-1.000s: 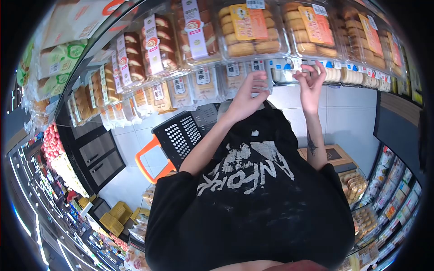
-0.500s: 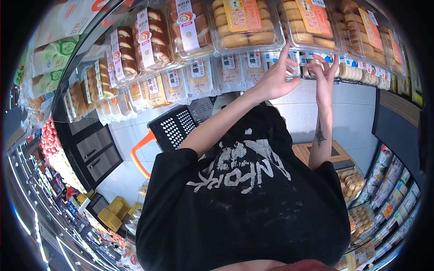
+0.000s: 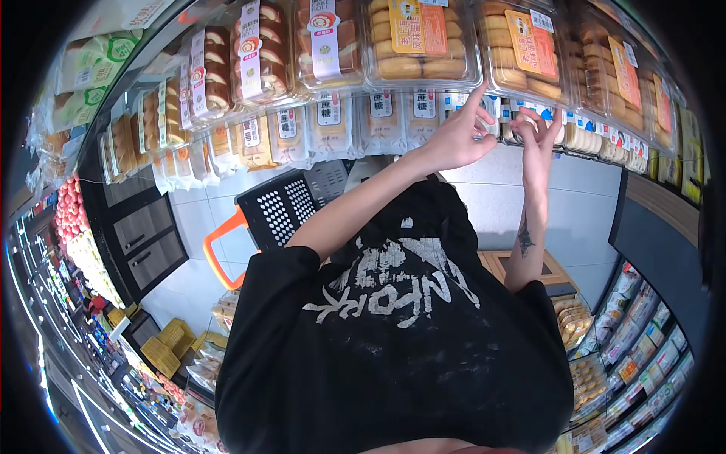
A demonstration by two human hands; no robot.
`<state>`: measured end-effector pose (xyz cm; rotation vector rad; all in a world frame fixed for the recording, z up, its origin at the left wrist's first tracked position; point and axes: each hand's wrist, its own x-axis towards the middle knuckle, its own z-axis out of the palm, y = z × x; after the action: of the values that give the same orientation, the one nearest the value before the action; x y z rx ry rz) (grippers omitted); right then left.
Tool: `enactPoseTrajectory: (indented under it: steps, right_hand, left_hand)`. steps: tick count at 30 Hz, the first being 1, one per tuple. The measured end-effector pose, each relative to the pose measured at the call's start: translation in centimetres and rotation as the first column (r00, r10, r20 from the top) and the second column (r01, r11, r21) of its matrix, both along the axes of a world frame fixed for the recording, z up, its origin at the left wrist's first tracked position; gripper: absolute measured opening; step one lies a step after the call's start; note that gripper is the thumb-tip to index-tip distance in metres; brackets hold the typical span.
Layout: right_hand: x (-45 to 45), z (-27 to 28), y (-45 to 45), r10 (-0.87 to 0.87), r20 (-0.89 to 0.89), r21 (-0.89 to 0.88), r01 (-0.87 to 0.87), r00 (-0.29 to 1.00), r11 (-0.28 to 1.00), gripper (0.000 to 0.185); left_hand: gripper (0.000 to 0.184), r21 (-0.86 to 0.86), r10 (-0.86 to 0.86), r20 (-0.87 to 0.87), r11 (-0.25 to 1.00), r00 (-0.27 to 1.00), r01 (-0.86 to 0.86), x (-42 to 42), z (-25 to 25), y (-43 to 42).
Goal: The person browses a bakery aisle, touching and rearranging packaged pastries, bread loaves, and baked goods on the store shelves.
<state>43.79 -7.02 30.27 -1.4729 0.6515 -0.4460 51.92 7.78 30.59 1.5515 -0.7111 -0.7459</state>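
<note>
At the top, a clear box of round yellow cakes with an orange label sits on the upper shelf. My left hand has its index finger stretched up to the box's lower left corner; its other fingers are loosely bent and apart. Below the lower right corner is my right hand, one finger raised toward the edge and the others bent. Neither hand shows anything in it. Whether the fingertips touch the plastic is hard to tell. A similar cake box stands just left.
Further left are cake roll boxes. Bagged pastries and white-filled packs line the lower shelf. A black perforated basket with an orange handle is below left. Behind on the right stands a wooden-topped stand.
Both hands have moved right, to beneath the cake box, each with a finger now stretched toward its lower edge. The whole view has shifted slightly.
</note>
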Motion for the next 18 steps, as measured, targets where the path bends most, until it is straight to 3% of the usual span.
enactPoseTrajectory:
  steps: [2,5,6,7,9,13,15,16,17,18]
  right_hand:
    - [-0.6,-0.5,0.9,-0.049,0.017,-0.066,0.050,0.999,0.997,0.058]
    - [-3.1,-5.6,0.6,0.040,-0.001,-0.055,-0.040,0.999,0.998,0.047]
    - [-4.0,-6.9,0.8,0.201,-0.151,-0.073,-0.214,0.968,0.974,0.042]
    - [-4.9,-7.2,0.9,0.349,-0.300,-0.068,-0.385,0.888,0.920,0.037]
    - [-5.8,-5.3,2.6,0.580,-0.559,-0.035,-0.716,0.593,0.697,0.033]
    - [-7.5,-7.8,4.9,0.638,-0.680,-0.045,-0.889,0.361,0.456,0.035]
    - [-7.0,-8.9,5.3,0.669,-0.664,-0.041,-0.911,0.332,0.411,0.031]
    - [-6.4,-8.6,5.4,0.656,-0.701,-0.041,-0.934,0.280,0.354,0.032]
    - [-5.7,-8.1,5.6,0.641,-0.734,-0.038,-0.956,0.223,0.289,0.032]
    - [-4.8,-7.6,5.8,0.636,-0.748,-0.039,-0.970,0.187,0.239,0.032]
  left_hand:
    - [0.061,-0.067,0.102,-0.035,0.992,0.994,-0.104,-0.7,-0.4,0.8]
    - [0.021,0.108,-0.017,-0.034,0.994,0.999,0.021,-1.0,-3.7,3.9]
    - [0.015,0.187,-0.008,-0.115,0.982,0.993,0.030,-1.3,-4.3,5.2]
    - [0.022,0.260,0.011,-0.196,0.965,0.981,0.042,-1.8,-4.9,6.8]
    - [0.024,0.324,-0.011,-0.318,0.938,0.948,0.120,-2.5,-6.4,10.4]
    - [0.022,0.481,0.175,-0.330,0.876,0.928,0.006,-4.2,-11.3,17.3]
    - [0.019,0.549,0.416,-0.405,0.823,0.814,-0.147,-5.8,-15.4,21.1]
    - [0.017,0.562,0.608,-0.361,0.747,0.708,-0.355,-7.1,-17.1,22.9]
    - [0.015,0.572,0.773,-0.316,0.618,0.550,-0.540,-9.0,-18.9,24.6]
    - [0.013,0.609,0.891,-0.417,0.421,0.180,-0.672,-10.9,-22.0,26.6]
